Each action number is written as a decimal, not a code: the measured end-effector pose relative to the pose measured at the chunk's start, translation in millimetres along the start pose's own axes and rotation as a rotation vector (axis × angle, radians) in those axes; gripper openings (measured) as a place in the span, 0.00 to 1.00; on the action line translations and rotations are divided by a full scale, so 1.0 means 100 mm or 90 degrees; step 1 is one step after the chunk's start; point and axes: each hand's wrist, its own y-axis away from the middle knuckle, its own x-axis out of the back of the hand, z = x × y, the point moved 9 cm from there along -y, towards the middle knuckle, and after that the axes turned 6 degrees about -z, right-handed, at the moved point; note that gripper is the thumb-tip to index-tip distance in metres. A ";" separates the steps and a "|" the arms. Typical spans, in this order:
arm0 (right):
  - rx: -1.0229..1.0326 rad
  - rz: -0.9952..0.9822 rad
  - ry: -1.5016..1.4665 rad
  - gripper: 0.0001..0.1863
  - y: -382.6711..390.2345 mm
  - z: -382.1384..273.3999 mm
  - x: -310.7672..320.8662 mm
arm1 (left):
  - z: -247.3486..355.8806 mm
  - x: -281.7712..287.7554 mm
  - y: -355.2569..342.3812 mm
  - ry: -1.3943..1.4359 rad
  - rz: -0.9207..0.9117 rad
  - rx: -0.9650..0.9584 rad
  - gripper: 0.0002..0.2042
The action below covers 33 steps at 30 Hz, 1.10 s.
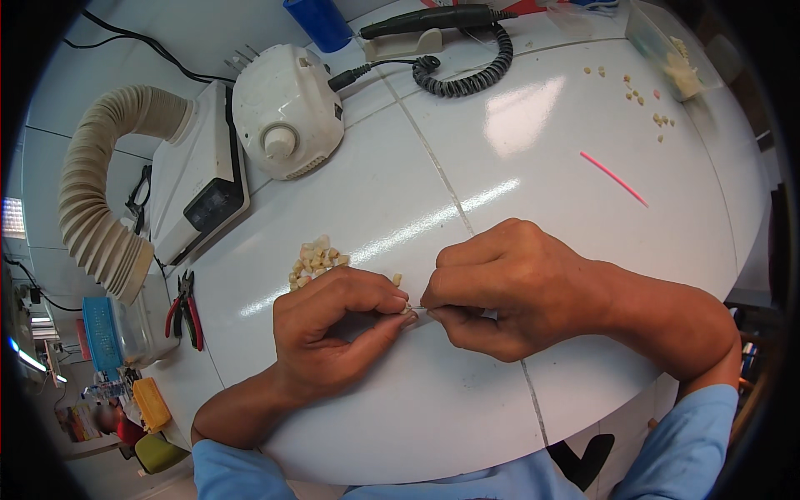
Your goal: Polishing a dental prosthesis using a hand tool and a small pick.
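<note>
My left hand (333,333) is closed in a pinch on a small pale piece (407,308) near the middle of the worktop. My right hand (508,292), just to its right, pinches a thin rod (418,307) that reaches to that piece; the fingertips partly hide both. A heap of small cream pieces (315,260) lies just above my left hand, and a single piece (397,279) sits between the hands.
A white control box (283,117), corded handpiece (425,21), blue cup (317,25), hose (92,175) over a white unit, and red-handled pliers (187,308) surround the worktop (583,367). A pink stick (612,177), scattered pieces and plastic container (667,50) lie right; a person sits far left.
</note>
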 end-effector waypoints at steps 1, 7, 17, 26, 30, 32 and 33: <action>-0.002 0.002 -0.002 0.07 0.00 0.00 0.01 | 0.01 0.00 -0.01 0.000 0.000 0.000 0.11; -0.009 -0.003 0.004 0.07 0.00 0.01 -0.01 | -0.03 0.00 0.01 0.004 0.008 0.013 0.11; 0.018 -0.033 0.023 0.09 0.00 -0.01 -0.05 | 0.03 -0.03 -0.02 -0.017 -0.016 -0.016 0.10; 0.026 -0.026 0.009 0.08 -0.01 -0.03 -0.04 | 0.07 -0.03 -0.03 -0.026 -0.026 -0.021 0.10; -0.004 -0.049 -0.016 0.08 -0.02 0.02 -0.05 | 0.07 -0.04 -0.03 -0.022 -0.028 -0.017 0.10; -0.007 -0.046 -0.011 0.08 -0.02 0.02 -0.04 | 0.08 -0.04 -0.03 -0.026 -0.031 -0.019 0.10; -0.011 -0.050 -0.012 0.08 -0.02 0.01 -0.03 | 0.08 -0.04 -0.03 -0.031 -0.033 -0.022 0.10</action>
